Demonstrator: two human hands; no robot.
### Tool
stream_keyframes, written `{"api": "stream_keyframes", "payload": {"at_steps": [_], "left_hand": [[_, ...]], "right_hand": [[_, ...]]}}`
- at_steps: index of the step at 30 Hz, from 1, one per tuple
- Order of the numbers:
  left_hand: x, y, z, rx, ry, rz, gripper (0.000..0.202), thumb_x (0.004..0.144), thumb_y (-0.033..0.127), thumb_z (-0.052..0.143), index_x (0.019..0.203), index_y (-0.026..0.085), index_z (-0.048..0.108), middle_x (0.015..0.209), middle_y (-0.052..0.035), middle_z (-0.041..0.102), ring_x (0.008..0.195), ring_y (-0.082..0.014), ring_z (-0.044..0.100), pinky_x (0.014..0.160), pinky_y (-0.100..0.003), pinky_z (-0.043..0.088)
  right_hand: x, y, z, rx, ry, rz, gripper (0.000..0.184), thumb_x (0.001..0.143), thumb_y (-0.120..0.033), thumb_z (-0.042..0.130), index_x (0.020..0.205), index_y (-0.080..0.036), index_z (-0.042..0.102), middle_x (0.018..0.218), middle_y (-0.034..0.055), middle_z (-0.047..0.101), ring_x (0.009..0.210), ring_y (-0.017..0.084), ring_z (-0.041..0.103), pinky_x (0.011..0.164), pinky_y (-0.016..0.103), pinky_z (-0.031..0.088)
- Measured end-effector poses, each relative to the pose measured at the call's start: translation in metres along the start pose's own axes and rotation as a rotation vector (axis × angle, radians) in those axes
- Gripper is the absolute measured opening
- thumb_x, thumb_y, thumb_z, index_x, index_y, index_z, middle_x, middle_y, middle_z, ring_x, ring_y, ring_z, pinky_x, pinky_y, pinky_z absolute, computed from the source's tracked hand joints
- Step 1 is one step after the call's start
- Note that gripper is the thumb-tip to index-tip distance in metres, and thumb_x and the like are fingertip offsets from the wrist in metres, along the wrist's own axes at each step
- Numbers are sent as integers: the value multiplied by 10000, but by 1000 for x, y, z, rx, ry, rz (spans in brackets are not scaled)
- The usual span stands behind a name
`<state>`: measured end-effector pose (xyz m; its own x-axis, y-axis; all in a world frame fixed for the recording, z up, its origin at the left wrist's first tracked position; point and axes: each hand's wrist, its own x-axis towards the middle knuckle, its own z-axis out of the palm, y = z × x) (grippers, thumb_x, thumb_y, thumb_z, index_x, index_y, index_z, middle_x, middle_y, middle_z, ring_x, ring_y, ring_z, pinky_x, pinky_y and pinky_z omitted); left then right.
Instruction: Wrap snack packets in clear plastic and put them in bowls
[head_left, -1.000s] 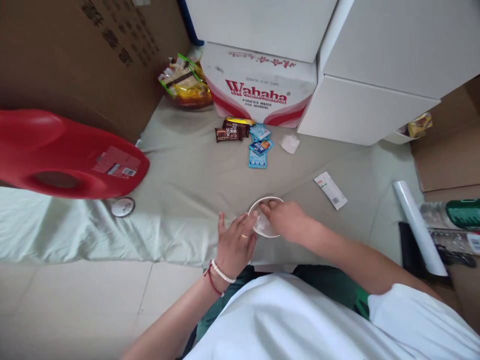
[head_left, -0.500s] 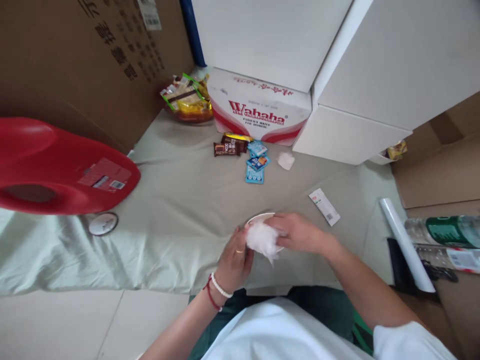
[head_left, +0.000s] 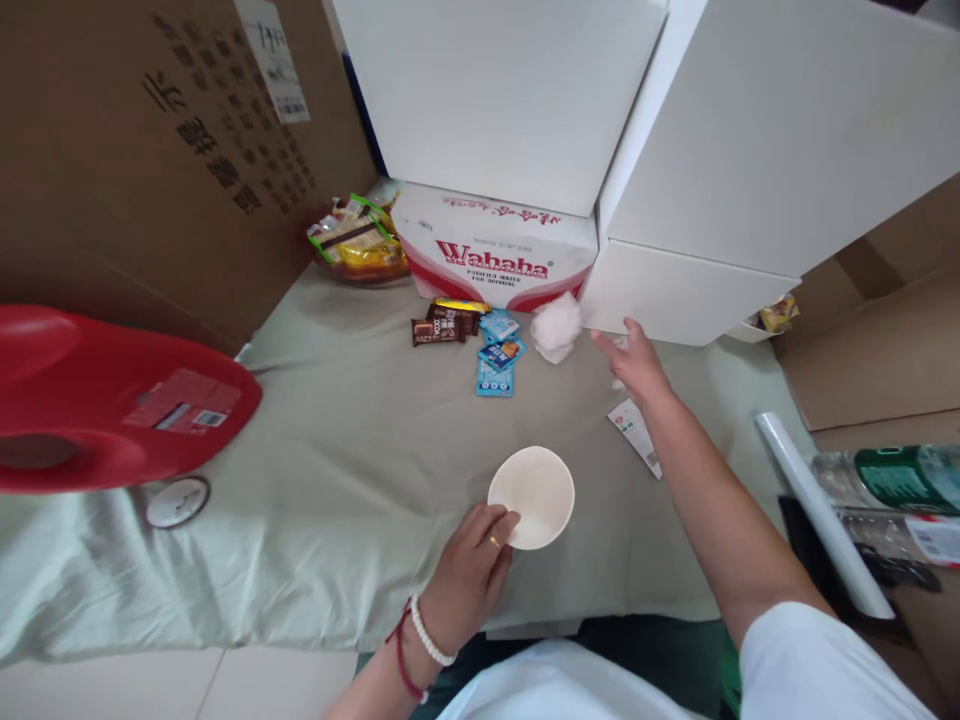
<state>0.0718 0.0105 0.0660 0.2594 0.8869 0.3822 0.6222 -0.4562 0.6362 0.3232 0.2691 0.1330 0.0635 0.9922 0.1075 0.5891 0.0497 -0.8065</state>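
My left hand [head_left: 474,560] pinches the near-left rim of a white bowl [head_left: 546,490], its thumb over the edge. No contents show inside the bowl. A crumpled white wad [head_left: 556,326], thin plastic or tissue, lies in front of the Wahaba-like printed carton. My right hand [head_left: 634,362] reaches out just right of the wad, apart from it, fingers spread and holding nothing. A small white scrap shows partly under that hand. Close by, a white printed sachet [head_left: 636,436] is partly covered by my right forearm. Blue snack packets [head_left: 496,354] and brown-wrapped bars [head_left: 438,331] lie left of the wad.
The red-and-white water carton [head_left: 499,250] and white boxes [head_left: 694,295] stand at the back. A red plastic container [head_left: 180,400] and a round lid-like disc [head_left: 178,502] are at left. Bagged snacks [head_left: 352,245] sit in the rear corner. A white roll [head_left: 821,515] and plastic bottles [head_left: 907,475] lie at right.
The white wad has left the bowl and now lies by the carton. My right hand has moved forward from the bowl and opened. My left hand still holds the bowl.
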Motion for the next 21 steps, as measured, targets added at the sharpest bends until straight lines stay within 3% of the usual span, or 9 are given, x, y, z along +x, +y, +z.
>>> {"api": "stream_keyframes", "payload": {"at_steps": [3,5,6,8,10,13,15,18,21], "left_hand": [[2,4,-1,-63,-66,-38,309,905,37,486,1119,221,612,1051,-84,691,939,-204,668,808,-331,587],[6,8,-2,-133,-147,-35,249,896,38,485,1016,218,609,1008,-75,682,893,-193,653,775,-319,577],[9,11,-3,-173,-186,-21,235,892,36,483,985,215,602,994,-72,678,881,-188,646,769,-314,574],[16,20,-1,-247,-250,31,228,889,28,482,967,213,590,974,-66,673,876,-179,639,774,-303,574],[21,32,4,-291,-275,105,232,907,33,497,1017,212,596,999,-68,680,902,-174,646,802,-296,584],[22,48,13,-246,-234,200,360,960,82,534,1295,204,579,1269,-137,670,1149,-211,654,958,-344,594],[16,47,15,-155,-169,208,462,979,115,547,1428,224,525,1434,-164,598,1311,-243,602,1041,-385,579],[-7,19,8,6,-48,93,432,975,147,564,1385,285,572,1411,-134,608,1280,-260,628,1012,-414,600],[-40,-31,-9,168,57,-89,362,949,241,606,1300,324,640,1371,-124,622,1218,-322,644,1000,-521,593]], "right_hand": [[-74,1,-35,-1,-84,-157,490,1000,-574,594,1361,-251,669,1261,123,736,1148,257,690,1001,430,569],[-136,3,-57,-11,-410,-400,367,987,-509,660,1271,-286,730,1306,95,732,1197,248,696,1049,396,552],[-164,5,-64,-33,-532,-454,424,969,-479,702,1344,-281,695,1386,108,694,1229,249,688,1053,378,553],[-212,11,-73,-130,-650,-484,465,966,-419,720,1398,-258,655,1465,136,642,1198,238,708,996,338,580],[-242,18,-77,-226,-648,-457,339,1011,-312,634,1340,-243,676,1388,132,684,1083,206,740,904,302,601],[-258,29,-94,-277,-555,-410,297,1023,-159,485,1186,-240,720,1241,101,725,967,164,736,831,266,592],[-256,34,-120,-307,-391,-366,291,1019,-158,483,1135,-244,735,1277,107,690,942,157,719,819,266,585],[-240,44,-171,-396,-67,-236,200,1013,-265,563,1070,-246,753,1190,100,680,933,191,702,822,303,583],[-201,66,-218,-503,178,-51,202,980,-383,615,1025,-234,743,1046,82,700,953,253,695,860,367,573]]}}
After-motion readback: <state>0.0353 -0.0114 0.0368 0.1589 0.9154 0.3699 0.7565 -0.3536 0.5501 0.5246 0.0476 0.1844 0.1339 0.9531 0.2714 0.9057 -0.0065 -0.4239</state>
